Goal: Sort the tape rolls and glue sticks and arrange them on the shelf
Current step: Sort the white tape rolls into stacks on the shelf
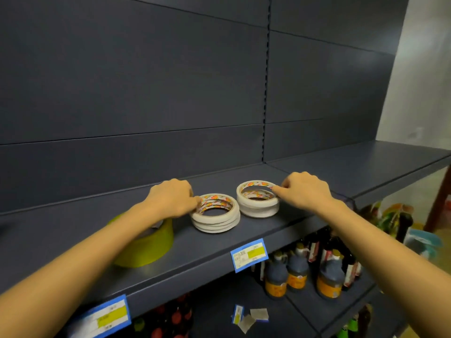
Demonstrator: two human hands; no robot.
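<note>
Two stacks of thin white tape rolls stand side by side on the dark shelf (280, 230). My left hand (172, 197) pinches the left edge of the left stack (216, 222). My right hand (305, 190) grips the right rim of the right stack (257, 206), whose top roll sits slightly askew. A wide yellow-green tape roll (148, 247) lies on the shelf to the left, partly hidden under my left forearm. No glue sticks are in view.
The dark back panel (146, 93) rises behind the shelf. Blue and yellow price tags (249, 254) hang on the shelf's front edge. Dark sauce bottles (327, 276) stand on the lower shelf at the right, with loose paper tags (249, 317) beside them.
</note>
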